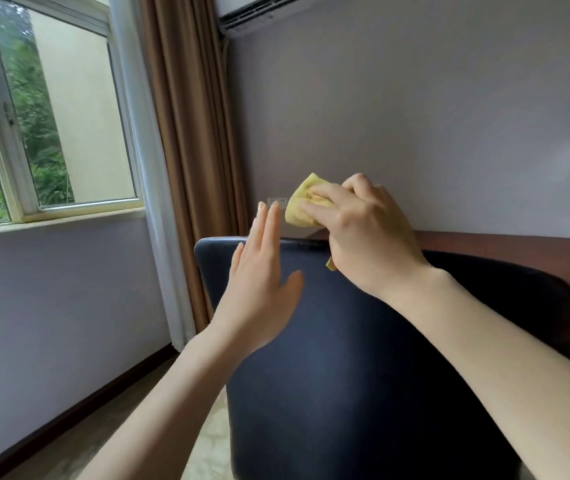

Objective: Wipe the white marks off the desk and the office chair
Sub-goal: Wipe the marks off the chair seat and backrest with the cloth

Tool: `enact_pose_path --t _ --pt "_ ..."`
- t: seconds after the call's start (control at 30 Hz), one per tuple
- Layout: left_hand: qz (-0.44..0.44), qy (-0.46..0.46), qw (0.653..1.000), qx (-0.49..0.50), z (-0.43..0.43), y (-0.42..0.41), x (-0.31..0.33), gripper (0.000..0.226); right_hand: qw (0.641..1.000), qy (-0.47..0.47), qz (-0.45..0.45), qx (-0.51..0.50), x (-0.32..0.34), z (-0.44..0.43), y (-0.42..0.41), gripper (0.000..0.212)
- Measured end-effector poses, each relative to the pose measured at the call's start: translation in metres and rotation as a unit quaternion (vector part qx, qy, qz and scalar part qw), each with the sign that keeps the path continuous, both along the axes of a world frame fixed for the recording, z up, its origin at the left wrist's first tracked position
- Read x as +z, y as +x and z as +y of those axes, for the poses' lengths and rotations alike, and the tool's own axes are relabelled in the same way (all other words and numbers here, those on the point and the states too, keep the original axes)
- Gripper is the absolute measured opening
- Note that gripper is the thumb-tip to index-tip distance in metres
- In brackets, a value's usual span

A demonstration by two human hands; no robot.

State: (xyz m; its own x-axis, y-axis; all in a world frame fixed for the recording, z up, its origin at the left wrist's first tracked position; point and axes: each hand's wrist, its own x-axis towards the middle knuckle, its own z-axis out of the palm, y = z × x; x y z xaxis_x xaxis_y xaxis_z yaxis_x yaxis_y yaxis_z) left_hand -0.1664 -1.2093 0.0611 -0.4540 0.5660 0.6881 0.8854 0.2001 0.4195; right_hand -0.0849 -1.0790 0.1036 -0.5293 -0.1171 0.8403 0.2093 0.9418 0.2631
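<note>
Chair (363, 358): top edge runs nine-to-three.
Right hand (363, 233): fingers clamp cloth (302, 202), twelve o'clock of edge.
Left hand (263, 271): fingers straight, together.

left hand (259, 292): bare, slim fingers (271, 230) | right hand (370, 237): bare | left forearm (159, 410): unsleeved | right forearm (484, 334): unsleeved

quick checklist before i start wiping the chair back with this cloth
1. Yellow cloth gripped in right hand: ok.
2. Left hand free to steady the chair: ok, fingers straight, holding nothing.
3. Cloth in contact with the chair back: not ok, it shows bunched above the top edge.
4. White marks located on the chair back: cannot tell, none show on the dark surface in view.
5. Marks on the desk: cannot tell, the chair hides most of it.
</note>
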Motion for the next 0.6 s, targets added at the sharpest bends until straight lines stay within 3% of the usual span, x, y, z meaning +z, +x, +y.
enact_pose_path --t 0.13,0.33,0.47,0.6 --pt "0.008 -0.126 0.991 0.052 0.021 -0.006 0.0 0.09 0.987 -0.145 -0.053 -0.033 -0.002 0.005 -0.004 0.032" --pt "0.156 -0.179 0.958 0.161 0.024 -0.017 -0.022 0.095 0.992 -0.107 0.012 -0.063 -0.014 0.005 -0.004 0.026" --pt "0.177 -0.172 0.951 0.184 0.023 -0.018 -0.024 0.095 0.99 -0.08 0.099 -0.062 -0.03 0.011 0.01 0.008" --pt "0.183 -0.149 0.956 0.175 0.028 -0.016 -0.026 0.096 0.976 -0.087 0.19 -0.057 -0.05 0.036 0.042 0.006"
